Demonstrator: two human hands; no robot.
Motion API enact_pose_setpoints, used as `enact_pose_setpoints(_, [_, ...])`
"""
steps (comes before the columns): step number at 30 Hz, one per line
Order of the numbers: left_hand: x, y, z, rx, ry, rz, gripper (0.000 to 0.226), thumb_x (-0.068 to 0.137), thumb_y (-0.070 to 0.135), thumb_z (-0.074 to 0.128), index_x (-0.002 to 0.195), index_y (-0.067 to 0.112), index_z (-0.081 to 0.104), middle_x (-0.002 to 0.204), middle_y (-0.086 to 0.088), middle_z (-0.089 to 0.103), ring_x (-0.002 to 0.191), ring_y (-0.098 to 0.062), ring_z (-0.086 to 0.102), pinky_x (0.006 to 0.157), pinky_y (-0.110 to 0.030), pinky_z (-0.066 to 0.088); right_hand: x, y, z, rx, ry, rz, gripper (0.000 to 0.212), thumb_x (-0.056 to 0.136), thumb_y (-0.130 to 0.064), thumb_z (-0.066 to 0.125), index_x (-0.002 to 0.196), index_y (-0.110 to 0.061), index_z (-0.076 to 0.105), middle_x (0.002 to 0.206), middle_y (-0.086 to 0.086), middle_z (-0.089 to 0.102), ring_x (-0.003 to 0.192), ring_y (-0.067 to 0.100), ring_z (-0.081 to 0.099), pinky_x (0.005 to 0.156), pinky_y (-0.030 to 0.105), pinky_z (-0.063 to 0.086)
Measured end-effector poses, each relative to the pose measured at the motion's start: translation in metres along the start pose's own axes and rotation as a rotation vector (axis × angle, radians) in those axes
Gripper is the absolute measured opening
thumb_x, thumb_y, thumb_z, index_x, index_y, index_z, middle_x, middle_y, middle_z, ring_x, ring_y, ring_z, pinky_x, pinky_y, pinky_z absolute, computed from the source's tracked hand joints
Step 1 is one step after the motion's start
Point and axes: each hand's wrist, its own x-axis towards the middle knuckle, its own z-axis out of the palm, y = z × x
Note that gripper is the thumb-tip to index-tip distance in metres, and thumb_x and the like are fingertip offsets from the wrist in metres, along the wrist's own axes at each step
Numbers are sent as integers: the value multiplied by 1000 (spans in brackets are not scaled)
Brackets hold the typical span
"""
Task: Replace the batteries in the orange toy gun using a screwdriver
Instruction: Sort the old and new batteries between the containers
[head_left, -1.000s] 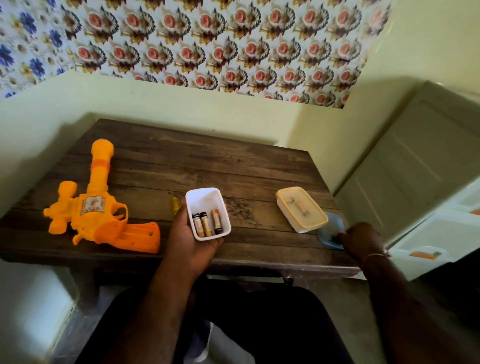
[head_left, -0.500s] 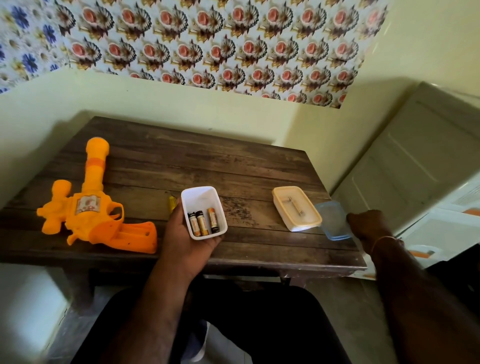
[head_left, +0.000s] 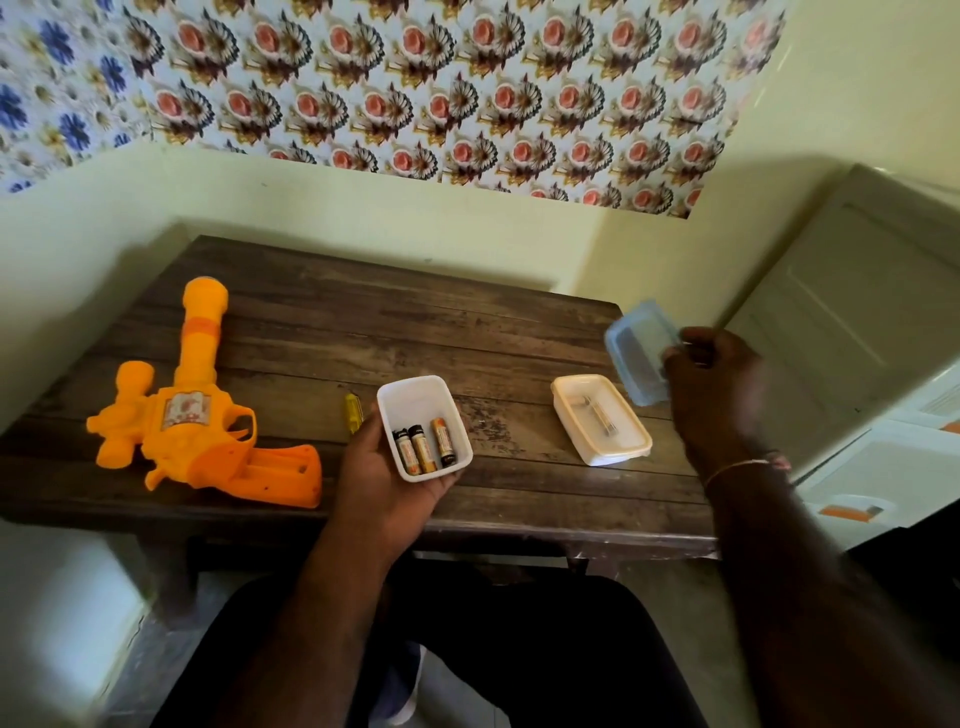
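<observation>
The orange toy gun (head_left: 192, 421) lies on its side at the left of the wooden table (head_left: 415, 322), barrel pointing away from me. My left hand (head_left: 379, 478) grips a small white open box (head_left: 415, 400) from below; three batteries (head_left: 425, 447) lie in it. A yellow screwdriver handle (head_left: 352, 413) shows on the table just left of that box, mostly hidden by my hand. My right hand (head_left: 711, 384) holds a translucent blue lid (head_left: 636, 353) tilted up in the air over the table's right edge.
A second pale box (head_left: 600, 418) with a closed cream lid sits on the table right of centre, something faint inside. A cream cabinet door (head_left: 841, 322) and white drawers (head_left: 878, 467) stand at the right. The wall runs close behind and to the left of the table.
My right hand has picked the blue lid up from the table's front right corner and raised it, tilting it upright. My left hand with the battery box has stayed put.
</observation>
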Motion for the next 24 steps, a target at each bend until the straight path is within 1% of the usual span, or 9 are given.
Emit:
enact_pose_setpoints(3, [0,-1,2,-24,14,-33,44,89,39,52,118,10,65,117,-18,66,104,-33,62,95,-50,46,-54,-31,30,-32,-113,-222,20,83,-6,64,99,-17,69,91,-4,67,83,16,66,67,28,56])
enact_pose_setpoints(6, [-2,-1,7,-39,44,-33,39,90,37,52,109,7,68,111,-19,68,101,-34,63,95,-49,46,-114,-45,61,-126,-182,-441,13,84,-9,64,95,-16,65,91,0,67,79,15,63,63,31,55])
enact_pose_setpoints(8, [-4,1,9,-26,39,-36,36,84,34,55,104,7,67,100,-17,70,91,-29,66,85,-42,52,-144,-46,79,-186,-226,-541,14,83,-15,61,97,-16,65,92,3,66,82,20,61,67,36,53])
enact_pose_setpoints(10, [-4,4,7,29,35,-54,35,90,36,50,99,6,64,85,-14,68,74,-24,69,69,-32,57,-163,-45,90,-223,-248,-624,20,81,-25,57,97,-15,66,92,5,67,85,24,61,71,37,53])
enact_pose_setpoints(12, [-5,8,4,76,42,-85,44,96,42,42,100,3,62,81,-14,67,69,-25,69,63,-31,58,-175,-47,96,-249,-253,-699,24,81,-30,56,95,-14,67,92,6,67,85,25,61,74,37,53])
enact_pose_setpoints(15, [-2,10,-1,107,71,-70,52,99,45,36,96,0,62,77,-14,69,66,-24,71,61,-32,59,-182,-49,101,-294,-267,-737,24,83,-34,56,95,-17,66,94,3,66,88,24,58,73,40,52])
enact_pose_setpoints(19, [-1,11,1,146,86,-34,53,98,45,34,98,0,62,77,-14,69,66,-22,70,63,-29,58,-180,-45,104,-244,-307,-719,24,81,-35,57,93,-17,68,92,2,66,87,25,57,74,43,51])
enact_pose_setpoints(22, [-7,10,3,142,55,2,64,98,53,32,89,0,65,72,-15,69,60,-22,70,55,-29,58,-175,-44,104,-204,-390,-747,26,84,-31,53,93,-15,71,91,3,67,86,26,58,75,43,51])
enact_pose_setpoints(24, [-11,7,4,161,52,-4,67,95,59,37,93,-1,66,77,-16,70,67,-23,71,60,-31,60,-170,-45,105,-176,-464,-760,25,85,-26,50,89,-16,73,86,1,68,82,23,57,74,42,49])
